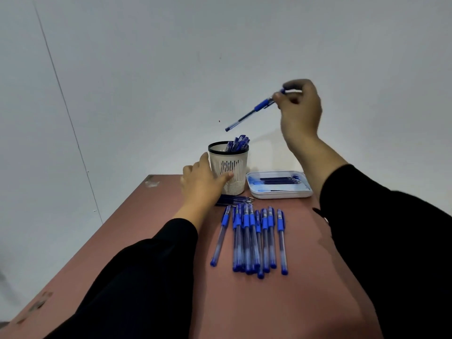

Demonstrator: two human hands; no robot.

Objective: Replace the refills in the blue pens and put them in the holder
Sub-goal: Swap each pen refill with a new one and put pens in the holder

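Observation:
My right hand [299, 111] pinches the top end of a blue pen [249, 113] in the air, its lower end pointing down-left above the holder. The white mesh holder [230, 167] with a black rim stands on the table, with several blue pens [238, 143] leaning inside. My left hand [203, 182] grips the holder's left side, thumb across its front. Several blue pens [254, 238] lie side by side in a row on the table in front of the holder. Loose refills [234, 200] lie just below the holder, partly hidden by my left wrist.
A white tray [278, 192] right of the holder contains a few dark refills [281, 180]. The reddish-brown table [293, 289] narrows toward a pale wall close behind. Its left edge drops off. My black sleeves cover both lower corners.

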